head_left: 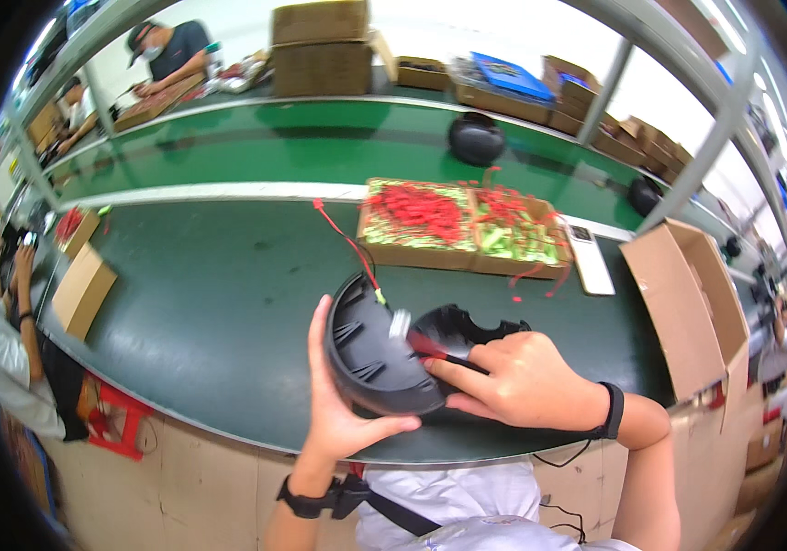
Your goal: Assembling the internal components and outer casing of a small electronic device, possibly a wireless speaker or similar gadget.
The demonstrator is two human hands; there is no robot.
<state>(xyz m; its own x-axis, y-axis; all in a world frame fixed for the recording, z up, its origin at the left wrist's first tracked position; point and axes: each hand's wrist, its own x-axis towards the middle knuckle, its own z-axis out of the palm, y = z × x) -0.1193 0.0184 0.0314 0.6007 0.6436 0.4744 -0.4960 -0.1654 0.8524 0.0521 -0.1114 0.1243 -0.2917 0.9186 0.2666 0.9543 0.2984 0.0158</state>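
Observation:
My left hand (334, 404) grips a rounded black plastic shell (379, 354), thumb along its near rim and fingers up its left side. Ribs show inside the shell. A red wire (352, 246) with a yellow-green end runs up from its far rim. My right hand (513, 381) is closed on a slim red-and-black piece (439, 351), whose exact kind I cannot make out. It points into the shell's right side, close to a small whitish block (400, 324). Just beyond the right fingers is a second black curved part (462, 326) with a notched edge, partly hidden by that hand.
Beyond my hands, a divided cardboard box (375, 246) holds red wires and yellow-green pieces. A white phone (591, 262) lies beside it. An open carton (687, 308) stands at right, a small carton (83, 292) at left. A black round part (476, 140) sits on the green belt (320, 138). Other people work nearby.

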